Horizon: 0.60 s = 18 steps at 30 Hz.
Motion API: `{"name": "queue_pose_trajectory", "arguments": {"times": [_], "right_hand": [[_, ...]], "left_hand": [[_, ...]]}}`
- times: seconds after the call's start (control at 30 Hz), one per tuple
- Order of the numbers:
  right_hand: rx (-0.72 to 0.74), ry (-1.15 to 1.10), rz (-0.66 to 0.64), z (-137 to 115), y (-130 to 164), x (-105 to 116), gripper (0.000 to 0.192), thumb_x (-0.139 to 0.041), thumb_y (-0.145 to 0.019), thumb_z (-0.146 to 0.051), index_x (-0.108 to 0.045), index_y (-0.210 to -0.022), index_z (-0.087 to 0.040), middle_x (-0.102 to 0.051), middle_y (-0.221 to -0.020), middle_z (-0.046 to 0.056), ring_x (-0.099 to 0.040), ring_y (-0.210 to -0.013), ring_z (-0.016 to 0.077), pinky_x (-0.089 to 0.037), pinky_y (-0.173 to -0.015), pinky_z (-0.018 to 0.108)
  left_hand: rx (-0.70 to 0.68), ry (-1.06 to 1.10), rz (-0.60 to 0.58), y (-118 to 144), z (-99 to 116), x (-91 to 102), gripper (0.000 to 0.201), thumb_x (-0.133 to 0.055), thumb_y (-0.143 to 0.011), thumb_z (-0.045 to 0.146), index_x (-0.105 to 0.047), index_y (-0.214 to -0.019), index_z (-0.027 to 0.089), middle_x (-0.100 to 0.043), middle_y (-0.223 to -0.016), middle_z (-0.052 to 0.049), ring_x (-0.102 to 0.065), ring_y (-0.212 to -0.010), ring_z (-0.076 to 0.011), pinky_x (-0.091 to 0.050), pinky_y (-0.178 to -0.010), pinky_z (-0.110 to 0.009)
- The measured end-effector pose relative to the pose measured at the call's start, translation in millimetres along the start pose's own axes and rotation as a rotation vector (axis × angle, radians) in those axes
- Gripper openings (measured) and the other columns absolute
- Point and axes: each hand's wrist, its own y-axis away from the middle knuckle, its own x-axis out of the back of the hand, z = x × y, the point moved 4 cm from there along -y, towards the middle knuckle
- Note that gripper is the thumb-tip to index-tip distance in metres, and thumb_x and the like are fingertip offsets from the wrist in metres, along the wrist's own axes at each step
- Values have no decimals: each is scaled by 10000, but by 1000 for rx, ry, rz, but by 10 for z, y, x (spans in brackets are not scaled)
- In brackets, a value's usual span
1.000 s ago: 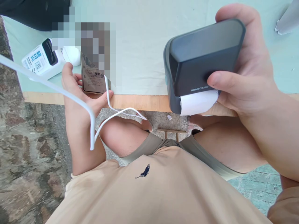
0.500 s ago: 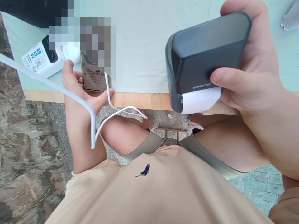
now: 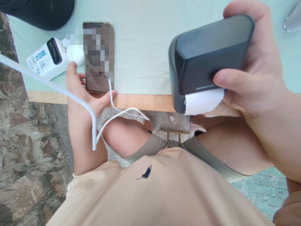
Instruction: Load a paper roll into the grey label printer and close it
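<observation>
My right hand [image 3: 251, 81] grips a dark grey label printer [image 3: 207, 59], held above the table's front edge, thumb across its front. A white label strip [image 3: 203, 101] sticks out of its slot. My left hand [image 3: 81, 94] rests at the table edge, thumb and fingers around the lower end of a smartphone [image 3: 98, 58] that lies flat on the pale green tablecloth [image 3: 141, 47]. A white cable [image 3: 110, 111] plugs into the phone's near end, loops below the table and crosses my left wrist.
A white power bank with a printed label [image 3: 45, 58] and a small white rounded object [image 3: 75, 54] lie left of the phone. A dark object [image 3: 39, 12] sits at the far left. The wooden table edge [image 3: 145, 102] runs above my knees. Stone paving lies below.
The view has shifted slightly, so the whole phone now shows. Both hands keep their holds and barely move.
</observation>
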Motion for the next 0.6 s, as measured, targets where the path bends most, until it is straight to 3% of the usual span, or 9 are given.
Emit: {"name": "queue_pose_trajectory", "arguments": {"times": [0.13,0.33,0.6], "right_hand": [[-2,-9,-7,8,9,-12,465,-932,-816,-424,-737,-1222,-538,-634,-1010,-98,-671,-858,27,-649,-738,224],[-1,-3,-5,-1,5,-33,465,-937,-805,-435,-738,-1210,-550,-624,-1006,-101,-661,-838,20,-645,-711,214],[-18,-5,22,-2,7,-30,481,-955,-781,-423,-739,-1200,-519,-638,-1010,-107,-673,-856,24,-646,-710,206]], "left_hand": [[-15,0,7,-4,-31,-21,1545,-995,-319,366,-204,-1643,262,-495,-1448,-137,-538,-1249,-339,-492,-1135,-586],[-29,-8,31,-13,-42,-34,1569,-968,-271,256,-212,-1645,230,-504,-1447,-154,-558,-1244,-367,-503,-1130,-642],[-26,5,25,-25,-52,-40,1581,-974,-265,265,-201,-1643,211,-498,-1419,-153,-559,-1251,-384,-497,-1136,-684]]}}
